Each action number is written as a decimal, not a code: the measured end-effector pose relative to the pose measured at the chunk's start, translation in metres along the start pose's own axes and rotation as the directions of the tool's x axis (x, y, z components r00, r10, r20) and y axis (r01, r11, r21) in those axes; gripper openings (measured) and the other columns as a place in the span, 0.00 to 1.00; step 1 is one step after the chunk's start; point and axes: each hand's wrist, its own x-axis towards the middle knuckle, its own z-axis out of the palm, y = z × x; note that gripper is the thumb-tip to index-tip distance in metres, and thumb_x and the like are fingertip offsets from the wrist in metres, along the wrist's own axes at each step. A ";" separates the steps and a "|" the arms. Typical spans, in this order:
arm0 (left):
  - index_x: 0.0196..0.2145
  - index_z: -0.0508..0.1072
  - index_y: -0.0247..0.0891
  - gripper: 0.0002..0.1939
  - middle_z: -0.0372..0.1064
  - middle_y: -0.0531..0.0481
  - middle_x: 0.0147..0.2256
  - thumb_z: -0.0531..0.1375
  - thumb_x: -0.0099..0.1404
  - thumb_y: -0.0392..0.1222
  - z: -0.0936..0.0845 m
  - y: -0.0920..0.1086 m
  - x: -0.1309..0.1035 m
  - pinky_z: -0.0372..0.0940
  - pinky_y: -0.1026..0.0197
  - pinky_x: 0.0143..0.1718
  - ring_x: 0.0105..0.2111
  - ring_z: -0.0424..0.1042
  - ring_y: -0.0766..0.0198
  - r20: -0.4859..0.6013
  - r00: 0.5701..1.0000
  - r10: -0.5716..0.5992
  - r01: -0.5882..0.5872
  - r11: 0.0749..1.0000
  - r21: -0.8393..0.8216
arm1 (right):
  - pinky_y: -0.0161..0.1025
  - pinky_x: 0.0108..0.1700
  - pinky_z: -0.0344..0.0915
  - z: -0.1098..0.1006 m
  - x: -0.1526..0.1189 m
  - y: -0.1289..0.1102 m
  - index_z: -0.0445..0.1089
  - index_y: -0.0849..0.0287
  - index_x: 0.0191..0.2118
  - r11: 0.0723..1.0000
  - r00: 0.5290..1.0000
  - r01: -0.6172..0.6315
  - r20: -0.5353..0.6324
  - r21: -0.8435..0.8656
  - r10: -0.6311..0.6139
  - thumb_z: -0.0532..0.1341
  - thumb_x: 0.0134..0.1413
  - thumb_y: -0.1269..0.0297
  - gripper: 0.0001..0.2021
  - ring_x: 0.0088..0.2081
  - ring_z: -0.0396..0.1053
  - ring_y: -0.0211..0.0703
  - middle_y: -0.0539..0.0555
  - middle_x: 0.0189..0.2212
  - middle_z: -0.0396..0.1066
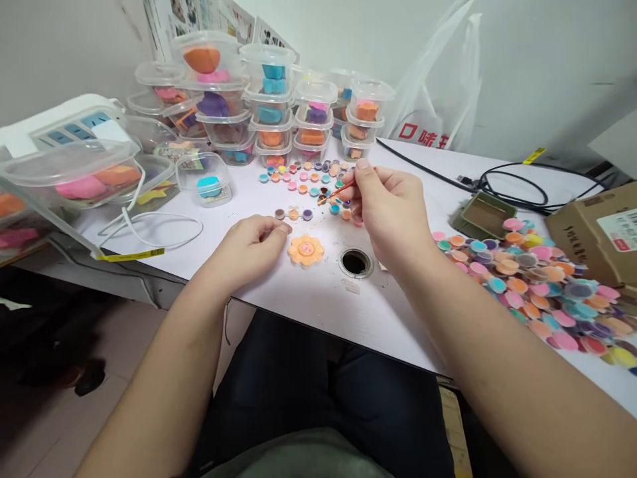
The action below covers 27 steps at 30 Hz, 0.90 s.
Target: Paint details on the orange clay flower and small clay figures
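My right hand (pixel 391 206) pinches a thin red paintbrush (pixel 343 188), its tip pointing left above the paint pots. On the table, my left hand (pixel 253 249) rests with curled fingers, thumb against the forefinger; whatever they may hold is hidden. Just right of those fingers lies an orange flower-shaped piece (pixel 305 251) with a pinkish centre. A short strip of paint pots (pixel 293 214) in brown, orange and purple sits behind the left fingertips. Further back are more strips of small colored pots (pixel 298 187), partly behind the right hand.
Stacked clear tubs (pixel 271 116) of colored pieces line the back. A heap of paint pots (pixel 542 285) and a cardboard box (pixel 597 232) stand right. A cable hole (pixel 355 263) opens in the table (pixel 318 312). White cable (pixel 149 229) lies left, black cable (pixel 517 186) right.
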 end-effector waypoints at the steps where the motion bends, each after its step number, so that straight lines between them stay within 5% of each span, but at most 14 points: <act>1: 0.37 0.80 0.42 0.15 0.78 0.48 0.41 0.56 0.68 0.51 0.000 -0.002 -0.001 0.69 0.55 0.39 0.38 0.74 0.55 0.010 1.000 0.007 -0.007 1.000 0.000 | 0.37 0.26 0.64 0.000 -0.001 0.000 0.74 0.59 0.31 1.000 1.000 -0.002 0.006 -0.003 0.002 0.57 0.60 0.34 0.29 0.25 0.70 0.38 0.54 0.25 0.75; 7: 0.61 0.71 0.43 0.33 0.67 0.42 0.58 0.62 0.61 0.58 -0.009 0.001 -0.006 0.69 0.48 0.52 0.52 0.72 0.49 0.230 0.971 0.067 -0.102 0.985 0.141 | 0.36 0.24 0.62 0.001 -0.001 -0.001 0.74 0.59 0.31 1.000 1.000 -0.019 0.011 -0.014 0.019 0.58 0.59 0.34 0.29 0.23 0.68 0.36 0.53 0.23 0.72; 10: 0.65 0.65 0.43 0.38 0.60 0.41 0.64 0.63 0.59 0.58 -0.016 0.002 -0.002 0.60 0.46 0.63 0.63 0.62 0.44 0.385 0.914 0.132 -0.221 0.955 0.199 | 0.34 0.23 0.59 0.001 -0.001 -0.003 0.73 0.59 0.30 0.998 0.998 -0.057 0.014 0.041 0.056 0.60 0.58 0.35 0.28 0.20 0.64 0.33 0.51 0.22 0.71; 14: 0.65 0.66 0.46 0.37 0.58 0.44 0.64 0.64 0.60 0.57 -0.021 0.000 0.010 0.59 0.50 0.63 0.63 0.61 0.47 0.485 0.855 0.185 -0.303 0.937 0.175 | 0.34 0.22 0.59 0.001 -0.003 -0.008 0.73 0.59 0.29 0.994 0.997 -0.080 0.021 0.080 0.079 0.62 0.58 0.38 0.25 0.20 0.62 0.31 0.50 0.23 0.71; 19: 0.57 0.74 0.51 0.27 0.64 0.48 0.60 0.64 0.61 0.58 -0.016 -0.002 0.015 0.63 0.51 0.58 0.58 0.67 0.49 0.426 0.879 0.216 -0.294 0.948 0.125 | 0.34 0.23 0.61 0.001 -0.005 -0.011 0.74 0.59 0.30 0.992 0.997 -0.076 0.030 0.104 0.073 0.63 0.60 0.41 0.23 0.20 0.62 0.31 0.50 0.23 0.71; 27: 0.53 0.74 0.46 0.29 0.69 0.47 0.54 0.70 0.57 0.56 -0.005 -0.010 0.001 0.66 0.53 0.49 0.47 0.71 0.54 0.107 0.962 0.252 -0.246 0.967 -0.063 | 0.34 0.21 0.60 0.001 -0.004 -0.021 0.74 0.59 0.30 0.982 0.995 -0.099 0.008 0.163 0.099 0.64 0.58 0.39 0.24 0.18 0.60 0.32 0.50 0.21 0.71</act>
